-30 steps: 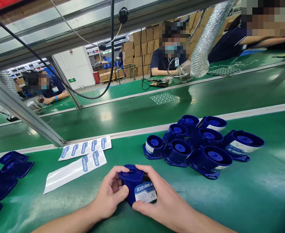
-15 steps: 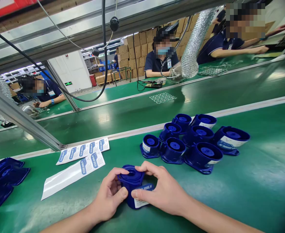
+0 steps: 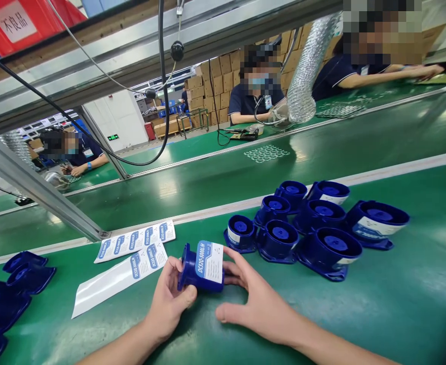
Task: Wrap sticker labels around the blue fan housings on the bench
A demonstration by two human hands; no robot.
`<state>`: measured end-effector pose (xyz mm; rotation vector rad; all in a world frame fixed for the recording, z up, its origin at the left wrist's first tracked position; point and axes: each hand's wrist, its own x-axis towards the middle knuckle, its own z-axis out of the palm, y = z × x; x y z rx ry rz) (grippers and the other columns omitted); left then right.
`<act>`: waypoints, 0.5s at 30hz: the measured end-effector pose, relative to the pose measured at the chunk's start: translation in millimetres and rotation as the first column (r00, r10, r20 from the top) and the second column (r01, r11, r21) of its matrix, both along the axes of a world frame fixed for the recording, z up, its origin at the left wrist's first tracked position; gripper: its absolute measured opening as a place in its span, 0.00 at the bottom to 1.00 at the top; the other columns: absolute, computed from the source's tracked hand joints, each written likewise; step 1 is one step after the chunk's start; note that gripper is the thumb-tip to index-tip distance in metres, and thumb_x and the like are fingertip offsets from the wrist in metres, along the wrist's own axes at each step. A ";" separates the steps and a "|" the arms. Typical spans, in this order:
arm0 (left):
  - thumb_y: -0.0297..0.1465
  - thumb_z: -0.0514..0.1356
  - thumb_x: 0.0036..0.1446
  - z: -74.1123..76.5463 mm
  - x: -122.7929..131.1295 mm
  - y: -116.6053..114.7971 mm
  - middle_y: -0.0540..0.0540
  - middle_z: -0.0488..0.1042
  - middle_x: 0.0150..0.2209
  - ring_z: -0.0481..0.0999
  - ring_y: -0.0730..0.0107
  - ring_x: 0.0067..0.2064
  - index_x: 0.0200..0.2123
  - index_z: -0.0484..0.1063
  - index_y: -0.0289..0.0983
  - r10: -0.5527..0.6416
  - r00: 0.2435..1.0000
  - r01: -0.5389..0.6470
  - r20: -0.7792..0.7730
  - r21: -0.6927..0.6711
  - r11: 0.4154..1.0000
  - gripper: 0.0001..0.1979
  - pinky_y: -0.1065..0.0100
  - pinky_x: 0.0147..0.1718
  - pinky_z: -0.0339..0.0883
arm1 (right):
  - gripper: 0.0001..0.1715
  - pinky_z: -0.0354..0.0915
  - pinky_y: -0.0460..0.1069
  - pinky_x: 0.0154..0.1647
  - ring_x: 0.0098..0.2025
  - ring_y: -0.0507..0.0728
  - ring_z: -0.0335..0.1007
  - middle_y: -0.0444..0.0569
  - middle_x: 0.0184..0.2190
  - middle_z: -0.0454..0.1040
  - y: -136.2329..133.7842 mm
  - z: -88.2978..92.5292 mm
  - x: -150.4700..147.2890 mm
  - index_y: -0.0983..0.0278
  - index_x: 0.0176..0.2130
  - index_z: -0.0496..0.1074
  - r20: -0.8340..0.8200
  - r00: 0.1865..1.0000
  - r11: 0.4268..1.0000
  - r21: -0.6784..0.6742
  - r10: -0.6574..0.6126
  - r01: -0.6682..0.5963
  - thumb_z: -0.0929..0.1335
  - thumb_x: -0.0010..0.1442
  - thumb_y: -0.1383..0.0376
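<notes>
My left hand (image 3: 172,299) is closed around the flanged end of a blue plastic housing (image 3: 196,279), which lies on its side above the green bench. A white-and-blue label (image 3: 211,263) printed with a model number and "5000L/H" faces up on the housing. Beside the other end is my right hand (image 3: 249,299), its thumb spread well away. The right fingertips reach behind that end and seem to touch it. Left of my hands lie two label sheets (image 3: 135,241), the nearer one (image 3: 109,289) mostly bare backing with a few labels at its right end.
Several labelled blue housings (image 3: 280,233) stand grouped at the right. More blue housings (image 3: 6,299) sit at the left edge. Beyond the bench's pale rail runs a green conveyor (image 3: 203,182) bearing a perforated sheet (image 3: 266,153). A metal post (image 3: 44,182) rises at left. Co-workers (image 3: 257,101) sit opposite.
The housing has been tipped from upright onto its side, so its label now faces up. My right thumb has come off the label and the right hand has opened.
</notes>
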<state>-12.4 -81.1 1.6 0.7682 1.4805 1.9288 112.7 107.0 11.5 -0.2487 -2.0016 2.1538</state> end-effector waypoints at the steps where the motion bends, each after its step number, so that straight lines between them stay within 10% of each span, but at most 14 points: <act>1: 0.42 0.74 0.58 1.1 -0.3 0.8 0.49 0.71 0.42 0.70 0.67 0.44 0.41 0.63 0.41 -0.010 1.000 0.010 -0.009 -0.004 1.000 0.23 0.69 0.45 0.65 | 0.61 0.67 0.64 0.64 0.61 0.69 0.73 0.59 0.63 0.74 -2.1 -0.5 -1.3 0.59 0.71 0.55 0.012 1.000 0.999 0.043 -0.004 0.003 0.82 0.47 0.62; 5: 0.40 0.79 0.49 5.7 -1.8 -1.9 0.40 0.64 0.63 0.67 0.50 0.64 0.44 0.66 0.41 -0.084 0.993 0.077 -0.083 -0.086 0.993 0.29 0.58 0.61 0.63 | 0.35 0.71 0.60 0.51 0.48 0.65 0.76 0.53 0.52 0.80 -0.6 3.7 -4.2 0.60 0.59 0.71 0.052 0.998 0.966 0.257 -0.019 0.005 0.77 0.54 0.63; 15: 0.31 0.68 0.62 8.8 -2.3 -16.7 0.37 0.63 0.66 0.66 0.45 0.68 0.68 0.52 0.47 -0.137 0.823 -0.091 -0.551 -0.368 0.925 0.37 0.43 0.68 0.57 | 0.37 0.68 0.61 0.58 0.58 0.69 0.72 0.54 0.56 0.75 11.2 -5.4 -0.6 0.58 0.60 0.69 0.077 0.997 0.823 0.567 -0.021 -0.026 0.79 0.54 0.64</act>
